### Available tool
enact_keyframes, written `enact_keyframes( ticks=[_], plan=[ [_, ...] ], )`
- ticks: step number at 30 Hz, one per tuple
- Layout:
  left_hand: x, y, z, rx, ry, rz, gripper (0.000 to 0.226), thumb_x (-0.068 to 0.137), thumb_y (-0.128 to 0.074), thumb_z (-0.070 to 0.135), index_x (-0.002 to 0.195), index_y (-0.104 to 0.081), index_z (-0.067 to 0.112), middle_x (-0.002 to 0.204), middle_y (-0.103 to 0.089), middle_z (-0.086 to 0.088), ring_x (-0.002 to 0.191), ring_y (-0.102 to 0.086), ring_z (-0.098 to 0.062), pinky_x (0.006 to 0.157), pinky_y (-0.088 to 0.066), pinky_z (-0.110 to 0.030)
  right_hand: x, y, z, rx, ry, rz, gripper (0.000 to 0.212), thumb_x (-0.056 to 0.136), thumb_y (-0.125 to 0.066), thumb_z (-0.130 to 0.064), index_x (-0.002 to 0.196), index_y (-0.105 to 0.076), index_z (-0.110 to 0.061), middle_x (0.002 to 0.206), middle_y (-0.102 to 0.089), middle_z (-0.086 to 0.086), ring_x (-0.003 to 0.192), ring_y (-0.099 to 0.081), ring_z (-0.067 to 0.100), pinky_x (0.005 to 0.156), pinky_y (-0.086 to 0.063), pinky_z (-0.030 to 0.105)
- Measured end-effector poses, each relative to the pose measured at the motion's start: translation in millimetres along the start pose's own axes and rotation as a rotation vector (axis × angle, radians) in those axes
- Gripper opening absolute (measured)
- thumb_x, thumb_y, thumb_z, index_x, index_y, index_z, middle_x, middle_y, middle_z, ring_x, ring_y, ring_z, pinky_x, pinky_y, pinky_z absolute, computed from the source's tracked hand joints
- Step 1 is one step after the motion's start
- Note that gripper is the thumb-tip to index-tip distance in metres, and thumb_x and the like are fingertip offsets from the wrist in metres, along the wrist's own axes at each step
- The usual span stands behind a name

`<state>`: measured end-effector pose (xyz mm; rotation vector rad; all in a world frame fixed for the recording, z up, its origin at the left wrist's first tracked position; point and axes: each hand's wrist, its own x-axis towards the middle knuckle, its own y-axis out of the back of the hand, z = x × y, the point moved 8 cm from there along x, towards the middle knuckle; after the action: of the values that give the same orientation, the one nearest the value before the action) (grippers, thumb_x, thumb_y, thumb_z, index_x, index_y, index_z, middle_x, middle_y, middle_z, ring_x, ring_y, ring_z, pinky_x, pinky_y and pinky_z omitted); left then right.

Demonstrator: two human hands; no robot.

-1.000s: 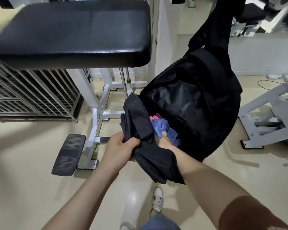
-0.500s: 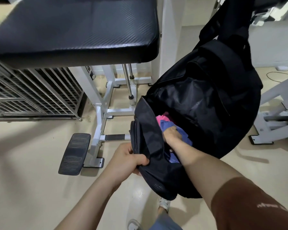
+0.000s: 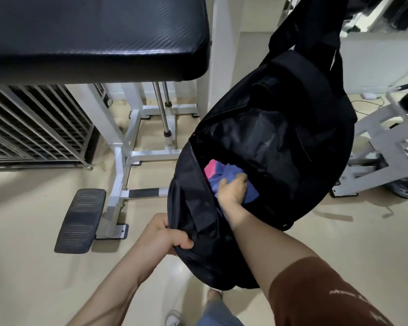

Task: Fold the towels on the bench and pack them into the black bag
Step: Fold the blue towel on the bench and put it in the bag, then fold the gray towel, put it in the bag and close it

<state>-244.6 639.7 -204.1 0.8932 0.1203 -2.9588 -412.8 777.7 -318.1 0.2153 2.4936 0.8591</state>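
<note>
The black bag (image 3: 280,142) hangs by its straps at the right, its mouth open toward me. My left hand (image 3: 167,234) grips the bag's near rim and holds the opening wide. Inside lie a blue towel (image 3: 224,175) and a pink towel (image 3: 210,167) beneath it. My right hand (image 3: 233,190) is inside the bag, fingers curled on the blue towel. The black padded bench (image 3: 92,36) at the upper left has no towel on the part I see.
The bench's white metal frame (image 3: 123,161) and a black ribbed foot pad (image 3: 80,220) stand on the beige floor at left. A wire cage (image 3: 33,128) sits under the bench. White gym equipment (image 3: 386,147) stands at right. My shoe (image 3: 174,318) shows below.
My right hand has pushed deeper into the bag onto the blue towel. The bag has shifted slightly right in view, my left hand keeping its grip on the rim.
</note>
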Motion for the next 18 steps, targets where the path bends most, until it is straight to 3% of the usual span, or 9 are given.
enact_keyframes(
  ticks=[3, 6, 7, 9, 12, 15, 16, 17, 18],
  plan=[
    [6.8, 10.0, -12.0, -0.014, 0.049, 0.016, 0.028, 0.049, -0.060, 0.000, 0.074, -0.064, -0.010, 0.073, -0.063, -0.018, 0.068, -0.060, -0.029, 0.055, -0.049, -0.027, -17.8, -36.3, 5.6, -0.175, -0.089, -0.335, 0.085, 0.089, -0.059, -0.041, 0.151, -0.011, -0.009, 0.153, -0.024, 0.019, 0.139, -0.029, 0.037, 0.108, -0.028, 0.043],
    [10.1, 15.5, -9.8, -0.054, 0.063, 0.062, 0.017, 0.049, -0.060, 0.001, 0.064, -0.069, 0.003, 0.069, -0.064, -0.014, 0.065, -0.061, -0.027, 0.061, -0.051, -0.030, -29.3, -31.3, -14.9, -0.362, -0.008, -0.461, 0.082, 0.094, -0.047, -0.046, 0.154, -0.002, -0.012, 0.156, -0.018, 0.021, 0.142, -0.022, 0.038, 0.113, -0.023, 0.044],
    [10.3, 15.1, -5.9, -0.057, 0.051, 0.071, 0.012, 0.052, -0.062, 0.003, 0.060, -0.069, 0.010, 0.068, -0.065, -0.010, 0.063, -0.061, -0.025, 0.060, -0.052, -0.030, -34.4, -28.0, -26.5, -0.353, 0.053, -0.505, 0.077, 0.096, -0.045, -0.043, 0.154, -0.006, -0.012, 0.155, -0.023, 0.021, 0.140, -0.027, 0.038, 0.110, -0.028, 0.042],
    [12.1, 12.3, -2.1, -0.039, 0.029, 0.085, 0.004, 0.068, -0.072, 0.011, 0.071, -0.072, 0.015, 0.071, -0.071, -0.005, 0.063, -0.065, -0.019, 0.058, -0.054, -0.029, -52.0, -20.4, -46.4, -0.208, 0.124, -0.622, 0.059, 0.099, -0.042, -0.037, 0.150, -0.026, -0.012, 0.147, -0.039, 0.018, 0.133, -0.041, 0.035, 0.103, -0.036, 0.036],
    [18.2, 8.5, -5.3, 0.013, 0.036, 0.131, 0.011, 0.093, -0.062, 0.021, 0.085, -0.068, 0.014, 0.069, -0.071, 0.000, 0.058, -0.062, -0.012, 0.058, -0.056, -0.026, -82.6, -1.6, -73.7, 0.068, 0.232, -0.621, 0.035, 0.100, -0.039, -0.040, 0.115, -0.061, -0.017, 0.118, -0.062, 0.006, 0.116, -0.055, 0.026, 0.100, -0.042, 0.037],
    [22.3, 9.9, -12.6, -0.032, 0.062, 0.202, 0.010, 0.092, -0.057, 0.006, 0.083, -0.059, 0.011, 0.070, -0.063, -0.003, 0.058, -0.058, -0.014, 0.052, -0.051, -0.025, -115.3, 23.6, -93.1, 0.099, 0.386, -0.494, 0.031, 0.101, -0.033, -0.039, 0.089, -0.058, -0.025, 0.088, -0.056, -0.008, 0.091, -0.052, 0.014, 0.085, -0.039, 0.031],
    [23.0, 10.6, -13.8, -0.034, 0.067, 0.214, 0.015, 0.091, -0.054, 0.000, 0.079, -0.054, 0.011, 0.070, -0.059, -0.006, 0.060, -0.057, -0.019, 0.053, -0.048, -0.026, -126.7, 26.4, -95.9, 0.053, 0.436, -0.490, 0.029, 0.102, -0.035, -0.038, 0.099, -0.061, -0.027, 0.097, -0.059, -0.009, 0.098, -0.053, 0.015, 0.089, -0.039, 0.031],
    [23.7, 11.2, -14.6, -0.023, 0.070, 0.216, 0.021, 0.089, -0.051, -0.005, 0.076, -0.049, 0.011, 0.070, -0.056, -0.008, 0.063, -0.054, -0.022, 0.053, -0.043, -0.026, -135.4, 26.1, -96.5, -0.038, 0.476, -0.497, 0.031, 0.101, -0.037, -0.038, 0.122, -0.057, -0.026, 0.118, -0.060, -0.007, 0.114, -0.052, 0.017, 0.098, -0.038, 0.032],
    [23.3, 11.8, -13.5, -0.010, 0.071, 0.214, 0.025, 0.088, -0.047, -0.008, 0.075, -0.045, 0.013, 0.070, -0.054, -0.009, 0.064, -0.052, -0.022, 0.051, -0.039, -0.025, -141.9, 26.7, -97.7, -0.156, 0.508, -0.482, 0.043, 0.101, -0.040, -0.038, 0.141, -0.044, -0.024, 0.138, -0.053, -0.002, 0.128, -0.045, 0.021, 0.106, -0.035, 0.034]
  ],
)
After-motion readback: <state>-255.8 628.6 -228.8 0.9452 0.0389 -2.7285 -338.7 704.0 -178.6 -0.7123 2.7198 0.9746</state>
